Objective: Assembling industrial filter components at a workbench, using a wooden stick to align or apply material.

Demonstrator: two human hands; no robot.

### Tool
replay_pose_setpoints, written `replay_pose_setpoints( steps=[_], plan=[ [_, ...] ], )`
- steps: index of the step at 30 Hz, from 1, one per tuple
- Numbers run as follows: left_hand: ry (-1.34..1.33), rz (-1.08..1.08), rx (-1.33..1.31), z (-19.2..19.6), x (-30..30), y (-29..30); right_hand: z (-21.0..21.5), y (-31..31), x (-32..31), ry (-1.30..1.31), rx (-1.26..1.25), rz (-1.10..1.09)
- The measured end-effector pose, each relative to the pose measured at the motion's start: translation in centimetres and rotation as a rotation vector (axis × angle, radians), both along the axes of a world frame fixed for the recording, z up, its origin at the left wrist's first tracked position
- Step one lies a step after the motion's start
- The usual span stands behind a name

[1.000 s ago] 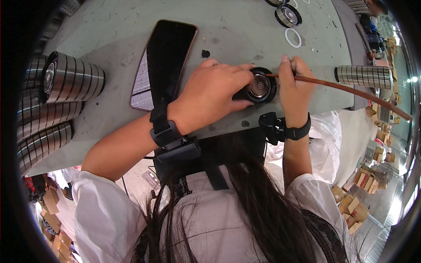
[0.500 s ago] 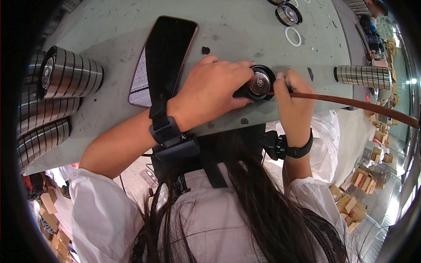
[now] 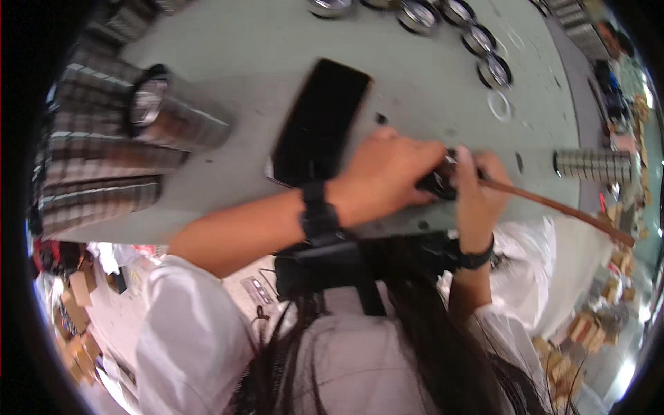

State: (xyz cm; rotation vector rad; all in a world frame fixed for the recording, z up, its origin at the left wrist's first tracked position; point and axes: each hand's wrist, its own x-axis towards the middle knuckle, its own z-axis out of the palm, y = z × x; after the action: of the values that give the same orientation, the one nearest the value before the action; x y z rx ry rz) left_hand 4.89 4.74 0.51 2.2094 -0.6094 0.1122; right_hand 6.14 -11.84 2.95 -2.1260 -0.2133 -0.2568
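Observation:
My left hand (image 3: 387,169) is closed on a round black-rimmed metal strainer part (image 3: 438,182) near the table's front edge. Blur and fingers hide most of the part. From the other side, my right hand (image 3: 477,200) meets it, with the thumb up against its rim. Those right fingers are wrapped round a long thin brown stick (image 3: 557,205), which slants out to the right. Both wrists wear black straps. A dark-screened phone (image 3: 321,117) lies on the table just beyond my left forearm.
Tall stacks of silver-and-black round parts (image 3: 104,152) lie on the left; a shorter stack (image 3: 593,166) lies at the right edge. Several loose round parts (image 3: 478,40) and a white ring (image 3: 499,106) sit at the back. Cardboard boxes (image 3: 588,330) stand on the floor beside white plastic (image 3: 522,270).
The whole view has shifted, bringing more of the back parts into sight. The strainer part's perforated face, visible before, is now mostly hidden; my right thumb has come over its rim.

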Motion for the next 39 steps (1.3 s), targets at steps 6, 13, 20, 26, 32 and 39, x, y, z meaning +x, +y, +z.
replay_pose_setpoints(
  steps=[6, 13, 20, 26, 32, 39],
  plan=[
    [0.058, -0.002, -0.022, 0.4, -0.4, -1.0, -0.2, -2.2, -1.3, -0.004, 0.231, -0.083],
    [0.029, 0.037, 0.019, 0.2, 0.4, -0.6, 0.7, -3.2, -0.6, 0.217, 0.364, -0.052],
    [0.047, 0.026, -0.023, 1.0, 0.7, -1.5, -0.1, -3.2, -1.0, 0.063, 0.237, 0.056],
    [0.006, -0.002, 0.005, 0.6, 0.5, -1.3, 0.1, -2.9, -1.1, 0.090, 0.135, 0.070],
    [0.081, 0.006, -0.029, 0.9, 0.6, -1.4, -0.3, -1.8, -0.5, -0.087, 0.013, 0.048],
    [0.046, 0.005, -0.013, 0.7, 0.8, -1.4, -1.0, -1.1, 0.8, -0.129, 0.017, -0.023]
  ],
)
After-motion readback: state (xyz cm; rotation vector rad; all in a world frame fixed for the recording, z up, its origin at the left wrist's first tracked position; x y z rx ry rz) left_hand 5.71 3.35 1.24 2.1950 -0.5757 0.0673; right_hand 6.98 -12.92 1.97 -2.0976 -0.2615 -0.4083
